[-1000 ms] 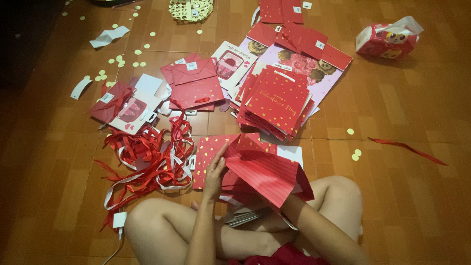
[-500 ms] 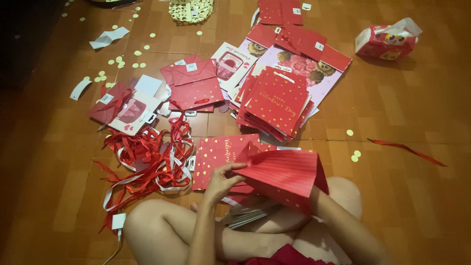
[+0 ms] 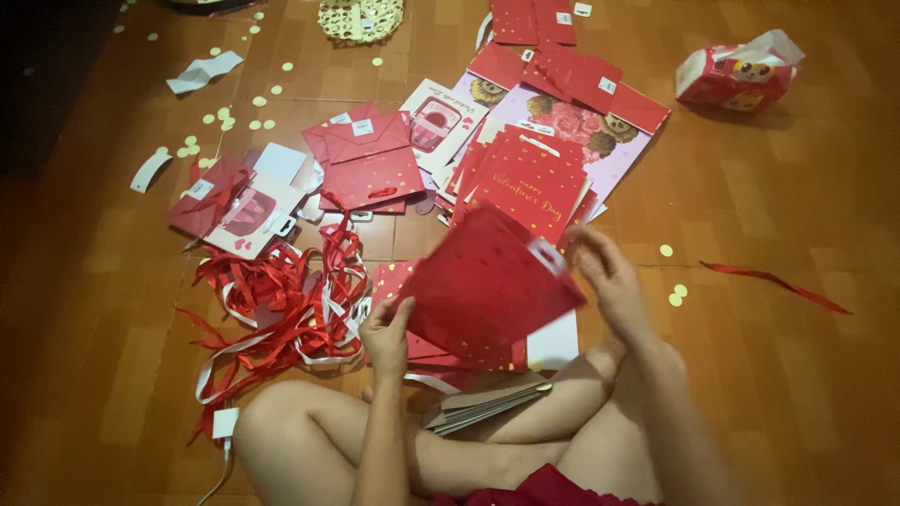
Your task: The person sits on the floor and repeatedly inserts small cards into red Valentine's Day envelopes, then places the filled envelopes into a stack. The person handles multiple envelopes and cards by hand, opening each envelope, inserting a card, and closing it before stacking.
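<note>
Both hands grip one red bag (image 3: 483, 281): left hand (image 3: 386, 330) pinches lower edge, right hand (image 3: 607, 274) pinches top corner. One ribbon pile (image 3: 281, 300) just left; bare floor (image 3: 797, 375) right.

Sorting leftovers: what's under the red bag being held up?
Under the red bag: more flat red bags, a white card edge. The rest is covered.

A brown tiled floor (image 3: 112, 375) carries everything. Left of the hands lies a ribbon tangle (image 3: 281, 300); ahead of them, stacked red bags (image 3: 530, 178), a red envelope (image 3: 370, 159) and paper dots (image 3: 225, 117). Far right sits a tissue pack (image 3: 741, 75), nearer a loose ribbon (image 3: 778, 281).
</note>
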`<state>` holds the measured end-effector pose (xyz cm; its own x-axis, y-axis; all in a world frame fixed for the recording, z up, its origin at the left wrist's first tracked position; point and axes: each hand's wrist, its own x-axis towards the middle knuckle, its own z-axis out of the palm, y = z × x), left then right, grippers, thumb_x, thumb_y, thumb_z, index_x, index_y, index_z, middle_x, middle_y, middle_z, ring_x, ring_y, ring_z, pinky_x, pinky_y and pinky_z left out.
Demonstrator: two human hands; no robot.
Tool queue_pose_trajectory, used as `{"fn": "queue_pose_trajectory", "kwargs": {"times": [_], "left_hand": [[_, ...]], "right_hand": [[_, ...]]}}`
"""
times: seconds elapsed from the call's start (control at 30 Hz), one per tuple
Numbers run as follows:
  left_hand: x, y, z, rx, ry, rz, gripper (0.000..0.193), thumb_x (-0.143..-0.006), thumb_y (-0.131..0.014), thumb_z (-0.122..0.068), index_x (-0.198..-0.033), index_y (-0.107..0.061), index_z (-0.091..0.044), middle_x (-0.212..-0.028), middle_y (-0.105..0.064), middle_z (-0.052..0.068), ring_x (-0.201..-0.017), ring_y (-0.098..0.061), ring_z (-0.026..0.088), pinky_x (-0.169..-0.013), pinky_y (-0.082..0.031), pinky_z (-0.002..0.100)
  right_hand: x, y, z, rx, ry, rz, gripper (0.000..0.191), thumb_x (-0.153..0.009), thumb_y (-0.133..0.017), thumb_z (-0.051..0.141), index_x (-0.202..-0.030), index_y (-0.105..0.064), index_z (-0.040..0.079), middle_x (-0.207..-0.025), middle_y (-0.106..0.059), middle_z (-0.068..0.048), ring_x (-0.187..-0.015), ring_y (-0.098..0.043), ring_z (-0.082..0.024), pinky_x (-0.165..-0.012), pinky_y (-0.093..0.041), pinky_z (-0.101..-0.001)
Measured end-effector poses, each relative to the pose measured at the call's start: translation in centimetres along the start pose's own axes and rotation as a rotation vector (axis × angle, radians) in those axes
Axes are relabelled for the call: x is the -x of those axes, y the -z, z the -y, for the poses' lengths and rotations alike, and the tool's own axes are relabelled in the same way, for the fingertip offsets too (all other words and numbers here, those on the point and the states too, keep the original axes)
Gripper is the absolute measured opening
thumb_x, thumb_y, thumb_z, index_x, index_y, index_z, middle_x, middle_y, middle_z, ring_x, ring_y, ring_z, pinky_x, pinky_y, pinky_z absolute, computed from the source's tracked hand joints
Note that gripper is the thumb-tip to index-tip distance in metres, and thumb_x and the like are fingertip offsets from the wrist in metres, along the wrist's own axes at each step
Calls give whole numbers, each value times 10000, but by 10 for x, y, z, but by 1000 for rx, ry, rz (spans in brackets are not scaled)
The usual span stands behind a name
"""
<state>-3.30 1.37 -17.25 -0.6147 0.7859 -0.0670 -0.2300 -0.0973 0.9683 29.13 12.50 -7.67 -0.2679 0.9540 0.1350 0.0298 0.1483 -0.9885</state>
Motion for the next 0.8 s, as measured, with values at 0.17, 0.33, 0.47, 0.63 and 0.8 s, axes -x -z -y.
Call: {"fn": "queue_pose_trajectory", "kwargs": {"times": [0.17, 0.33, 0.47, 0.63, 0.8], "left_hand": [[0, -5, 8, 53, -81, -92, 353, -898, -809, -57, -1168, -593, 16, -1138, -629, 91, -1000, -622, 108, -862, -542, 245], [1, -5, 15, 73, 320, -7, 604, -812, -819, -122, -1342, -540, -50, -1238, -637, 169, -973, -650, 176, -834, -565, 278], [1, -5, 14, -231, 384, 261, 739, -809, -877, -180, -1451, -533, -58, -1338, -590, 126, -1098, -607, 109, -870, -533, 253], [11, -10, 12, -271, 573, 442, 411, -872, -794, -312, -1193, -753, -59, -1006, -788, 62, -757, -676, 87, -553, -439, 240], [9, -9, 18, -144, 504, 298, 281, -957, -775, -264, -1099, -789, -21, -923, -738, 31, -718, -585, 85, -568, -426, 248]], "right_hand": [[21, -68, -50, -87, -154, -56, 914, -873, -719, 297, -1612, -230, 76, -1464, -526, -124, -1269, -531, -217, -1063, -447, -387], [40, -101, -94, -346, -514, -121, 580, -991, -777, 207, -1456, -539, -45, -1233, -673, -184, -1032, -535, -232, -907, -469, -398], [36, -88, -99, -474, -436, -145, 402, -908, -726, 115, -1279, -603, 22, -1173, -729, -95, -1014, -695, -161, -898, -572, -337], [40, -70, -99, -420, -395, -152, 359, -912, -714, 79, -1253, -623, 18, -1107, -755, -77, -945, -711, -149, -858, -584, -317], [42, -92, -90, -331, -349, -178, 496, -923, -726, 130, -1365, -529, 24, -1251, -679, -106, -1099, -656, -161, -955, -536, -324]]}}
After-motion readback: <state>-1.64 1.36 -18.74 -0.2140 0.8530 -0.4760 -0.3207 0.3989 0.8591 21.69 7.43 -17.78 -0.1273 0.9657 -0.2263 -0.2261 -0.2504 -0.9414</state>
